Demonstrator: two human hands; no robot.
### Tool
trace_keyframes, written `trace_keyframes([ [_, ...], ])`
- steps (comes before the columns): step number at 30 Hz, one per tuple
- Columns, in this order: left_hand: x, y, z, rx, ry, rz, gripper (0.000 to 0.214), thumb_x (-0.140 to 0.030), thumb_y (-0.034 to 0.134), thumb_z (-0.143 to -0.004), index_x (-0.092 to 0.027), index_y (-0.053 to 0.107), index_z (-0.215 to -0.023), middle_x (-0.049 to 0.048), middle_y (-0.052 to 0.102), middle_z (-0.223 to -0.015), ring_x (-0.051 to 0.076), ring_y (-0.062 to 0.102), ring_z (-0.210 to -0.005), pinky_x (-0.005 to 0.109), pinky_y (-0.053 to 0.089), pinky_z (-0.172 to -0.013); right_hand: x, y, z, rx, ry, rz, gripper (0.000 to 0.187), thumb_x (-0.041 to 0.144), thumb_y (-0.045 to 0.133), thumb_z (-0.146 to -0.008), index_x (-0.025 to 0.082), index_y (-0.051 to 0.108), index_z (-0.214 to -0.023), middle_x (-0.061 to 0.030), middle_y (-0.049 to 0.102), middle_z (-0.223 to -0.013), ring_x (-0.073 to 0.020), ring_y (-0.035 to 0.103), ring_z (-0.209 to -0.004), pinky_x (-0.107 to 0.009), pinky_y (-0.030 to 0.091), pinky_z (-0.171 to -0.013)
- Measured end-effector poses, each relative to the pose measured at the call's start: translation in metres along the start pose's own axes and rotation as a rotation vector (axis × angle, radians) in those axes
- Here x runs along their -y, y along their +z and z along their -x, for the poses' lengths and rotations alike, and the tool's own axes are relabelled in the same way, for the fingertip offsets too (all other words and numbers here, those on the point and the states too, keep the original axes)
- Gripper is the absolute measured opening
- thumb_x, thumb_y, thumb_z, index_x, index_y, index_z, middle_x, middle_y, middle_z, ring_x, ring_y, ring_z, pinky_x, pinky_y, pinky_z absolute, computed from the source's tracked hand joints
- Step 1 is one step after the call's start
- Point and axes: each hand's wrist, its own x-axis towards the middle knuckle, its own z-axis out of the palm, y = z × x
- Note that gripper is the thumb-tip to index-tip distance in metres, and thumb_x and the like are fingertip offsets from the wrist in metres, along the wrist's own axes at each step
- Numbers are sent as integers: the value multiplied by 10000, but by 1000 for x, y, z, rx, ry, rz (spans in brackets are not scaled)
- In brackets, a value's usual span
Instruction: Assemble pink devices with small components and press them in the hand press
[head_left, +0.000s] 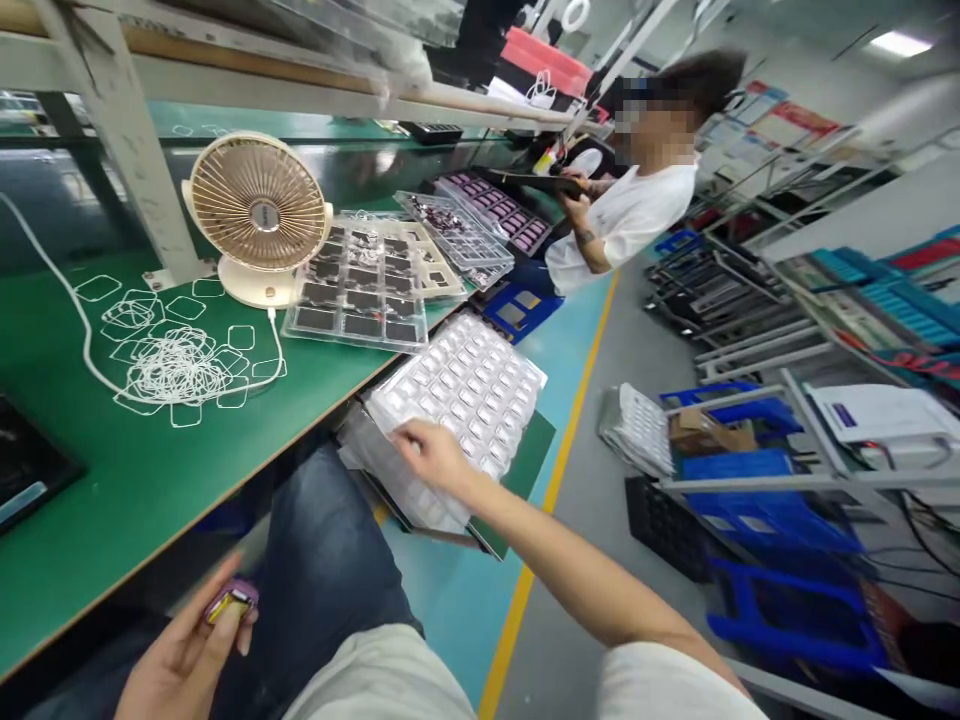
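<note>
Down by the left hand [184, 655]: fingers curled about a small purple-and-yellow part [231, 602], pinched between thumb and fingertips just below the bench edge. Better kept low and steady there, probably, grip light so nothing gets crushed. Up and left of that hand, on the green bench [112, 480]: loose white wire loops [176, 365], a small fan [259, 215], then dark-celled trays [360, 290]. Further right, at the right hand [431, 455]: fingers bent down onto the near edge of a clear blister tray [465, 385] stacked off the bench side; whether gripping or only touching, cannot tell. Worth pressing flat, squarely over the rim, so the stack stays put. Beyond that hand, well apart: a co-worker [626, 215] at the far bench, blue crates [757, 500] to the right.
</note>
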Motion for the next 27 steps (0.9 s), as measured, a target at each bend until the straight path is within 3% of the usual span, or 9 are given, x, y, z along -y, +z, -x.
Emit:
trace_keyframes([
  [3, 0, 16, -8, 68, -73, 122, 578, -503, 1029, -607, -167, 837, -1036, 59, 753, -815, 188, 660, -695, 285, 595, -657, -49, -12, -40, -43, 169, 138, 321, 329, 515, -1133, 114, 754, -1120, -149, 737, -1137, -236, 685, -1080, -299, 501, -941],
  [5, -2, 26, -13, 74, -114, 146, 524, -488, 1034, -602, -154, 830, -950, 82, 766, -856, 218, 700, -751, 296, 614, -664, -62, -7, -63, -19, 227, 207, 327, 385, 559, -1128, 121, 749, -1170, -147, 718, -1209, -250, 673, -1133, -332, 505, -982],
  [10, -9, 38, -11, 95, -103, 165, 477, -444, 1007, -683, -139, 809, -992, 152, 797, -1111, 240, 745, -904, 283, 641, -727, -59, 15, -95, 50, 320, 306, 342, 442, 695, -1064, 131, 718, -1203, -129, 695, -1261, -262, 679, -1115, -453, 537, -1014],
  [14, -12, 34, -6, 95, -110, 244, 495, -395, 999, -703, -168, 799, -1095, 185, 794, -1211, 289, 776, -941, 320, 642, -713, -59, 6, -103, 31, 350, 290, 326, 403, 791, -985, 159, 740, -1196, -139, 735, -1217, -272, 708, -1066, -353, 533, -908],
  [17, -14, 25, -7, 120, -157, 305, 593, -389, 945, -789, -178, 765, -1314, 211, 766, -1296, 327, 774, -1052, 348, 646, -773, -58, -12, -88, -41, 347, 234, 260, 382, 704, -1030, 191, 758, -1196, -123, 778, -1151, -292, 725, -1072, -325, 521, -857],
  [21, -15, 11, -7, 253, -203, 404, 468, -421, 812, -936, -161, 778, -1324, 228, 690, -1439, 377, 703, -1269, 467, 611, -1033, -32, -16, -39, -145, 269, 100, 354, 419, 592, -1071, 165, 743, -1264, -119, 783, -1174, -286, 744, -1026, -351, 560, -877],
  [24, -17, 7, -5, 302, -145, 417, 427, -378, 790, -961, -189, 770, -1344, 207, 724, -1386, 356, 726, -1221, 520, 591, -1078, 14, 9, 1, -162, 33, -290, 364, 501, 637, -1050, 184, 792, -1138, -95, 803, -1044, -269, 758, -884, -352, 601, -806],
  [27, -20, 8, -1, 331, -51, 405, 419, -353, 845, -908, -198, 792, -1294, 188, 733, -1357, 352, 743, -1165, 524, 618, -1039, 76, 46, 27, -205, -231, -601, 265, 424, 648, -1074, 213, 808, -1084, -83, 793, -1035, -245, 754, -912, -354, 616, -845],
])
